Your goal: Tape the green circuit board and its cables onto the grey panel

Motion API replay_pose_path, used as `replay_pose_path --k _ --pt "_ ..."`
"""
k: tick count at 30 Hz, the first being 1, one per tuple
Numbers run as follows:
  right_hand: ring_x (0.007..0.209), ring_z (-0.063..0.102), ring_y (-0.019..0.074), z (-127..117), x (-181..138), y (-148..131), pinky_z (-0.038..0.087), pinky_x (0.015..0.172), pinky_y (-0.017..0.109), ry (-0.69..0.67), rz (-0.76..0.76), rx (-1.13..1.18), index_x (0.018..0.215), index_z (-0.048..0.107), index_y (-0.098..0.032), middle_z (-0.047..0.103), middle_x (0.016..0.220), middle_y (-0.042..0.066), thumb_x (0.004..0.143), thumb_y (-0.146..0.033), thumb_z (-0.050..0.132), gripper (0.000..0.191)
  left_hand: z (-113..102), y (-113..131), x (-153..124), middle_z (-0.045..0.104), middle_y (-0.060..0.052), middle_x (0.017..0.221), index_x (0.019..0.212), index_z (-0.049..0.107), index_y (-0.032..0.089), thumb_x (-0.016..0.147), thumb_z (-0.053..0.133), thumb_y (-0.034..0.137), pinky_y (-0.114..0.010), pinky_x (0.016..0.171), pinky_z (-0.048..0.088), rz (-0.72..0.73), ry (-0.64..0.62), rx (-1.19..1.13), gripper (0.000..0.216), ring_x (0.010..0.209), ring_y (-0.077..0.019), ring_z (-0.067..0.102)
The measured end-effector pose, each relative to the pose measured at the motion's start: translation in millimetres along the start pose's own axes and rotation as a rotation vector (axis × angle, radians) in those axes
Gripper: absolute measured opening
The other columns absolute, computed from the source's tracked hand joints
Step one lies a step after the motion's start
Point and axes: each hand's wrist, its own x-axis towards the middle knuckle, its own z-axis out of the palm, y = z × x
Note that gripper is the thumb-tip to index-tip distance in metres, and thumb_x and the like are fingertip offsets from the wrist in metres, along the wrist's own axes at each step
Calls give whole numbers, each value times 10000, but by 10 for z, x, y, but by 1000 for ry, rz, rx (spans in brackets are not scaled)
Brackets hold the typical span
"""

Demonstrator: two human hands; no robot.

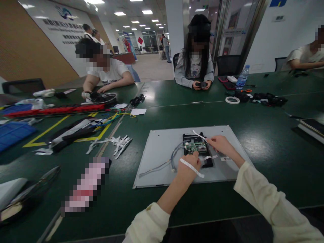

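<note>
My right hand (220,145) pinches one end of a strip of white tape (198,135), which reaches over the far edge of a black plastic bracket (209,162). My left hand (188,166) is curled, with its fingertips at the near edge of a green circuit board (194,145) in that bracket; some fingers are hidden. Across the back of this hand lies another white tape strip (186,164). The bracket rests on a flat grey panel (157,145). Grey cables (162,166) run left from the board. A further short tape piece (211,157) sticks beside the bracket.
Loose white strips (121,145) and a pinkish blurred object (87,185) lie to the left on the green table (118,209). Farther off are a tape roll (232,100), black cables (268,99) and a water bottle (243,77). Other people sit around the table.
</note>
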Motion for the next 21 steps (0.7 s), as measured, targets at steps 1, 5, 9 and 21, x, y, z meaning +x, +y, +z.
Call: replay_pose_path --k 1,5,9,21 --pt "364 451 108 9 3 2 314 455 235 0 6 32 498 544 -181 482 383 -12 762 -505 548 418 0 -1 -1 693 -81 780 974 595 173 861 409 215 -298 646 465 3 1 1 223 742 -239 678" --pt "378 435 95 36 10 11 300 413 214 5 37 213 594 565 -178 487 427 -26 737 -517 554 367 -10 -1 4 692 -94 783 968 597 171 868 406 216 -302 648 463 5 -11 -5 221 746 -249 679" --pt "454 457 85 63 12 -2 318 421 192 19 35 422 668 529 -178 509 527 -26 727 -570 552 397 4 1 29 685 -91 772 971 599 170 869 410 209 -299 644 456 8 -17 -4 218 738 -250 676" --pt "810 613 141 197 30 30 491 732 251 98 3 713 775 600 -177 653 874 44 706 -528 638 360 -54 -37 61 606 -86 1136 1078 578 194 847 474 161 -366 947 414 222 238 -57 256 1125 -241 524"
